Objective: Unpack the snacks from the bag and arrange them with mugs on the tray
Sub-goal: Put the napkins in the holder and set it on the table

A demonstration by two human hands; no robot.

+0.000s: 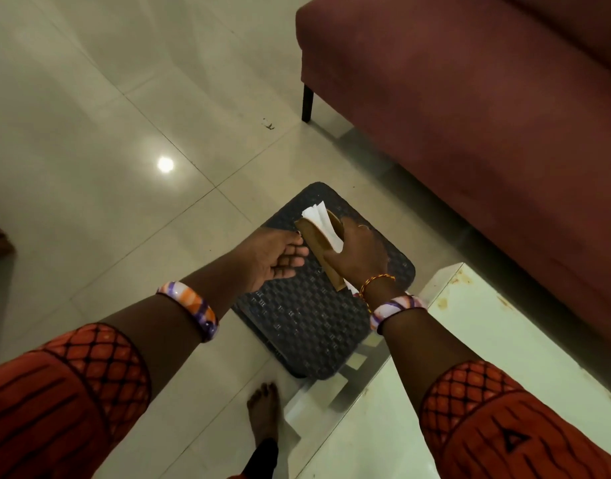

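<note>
Item: flat brown paper bag with white paper poking from its mouth, gripped in your right hand above the dark woven rectangular tray, toward its 12 o'clock end. Left hand spread wide and empty, fingertips just touching the bag at its 9 o'clock side. Mugs: none visible. Advice: brace the bag's mouth with your left fingers, then draw contents out over the tray.
</note>
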